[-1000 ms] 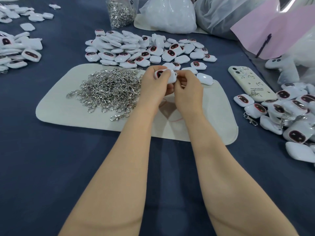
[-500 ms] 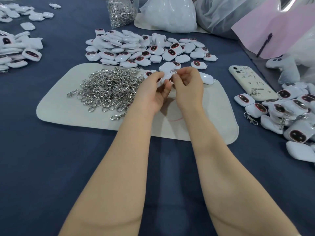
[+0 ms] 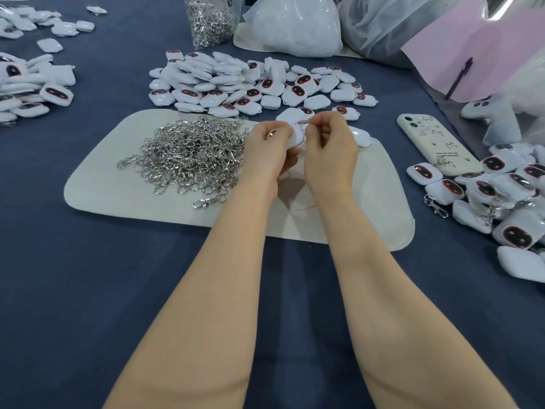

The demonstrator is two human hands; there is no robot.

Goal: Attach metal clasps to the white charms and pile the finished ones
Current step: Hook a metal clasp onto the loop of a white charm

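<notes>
My left hand (image 3: pixel 269 149) grips a white charm (image 3: pixel 296 138) above the cream mat (image 3: pixel 118 190). My right hand (image 3: pixel 330 149) pinches a small metal clasp (image 3: pixel 302 122) at the charm's top edge. A heap of loose metal clasps (image 3: pixel 188 156) lies on the mat to the left of my hands. Behind the mat spreads a pile of white charms with dark red faces (image 3: pixel 236 84). At the right, charms with clasps on them lie in a pile (image 3: pixel 501 196).
A cream phone (image 3: pixel 433 143) lies right of the mat. More white charms (image 3: pixel 32 84) sit at the far left. A bag of clasps (image 3: pixel 211 19), plastic bags (image 3: pixel 295 25) and a pink sheet (image 3: pixel 477 54) stand at the back on the blue cloth.
Both hands have turned the charm from face-up to its white back and shifted slightly. The right fingers now pinch the clasp at the charm's top.
</notes>
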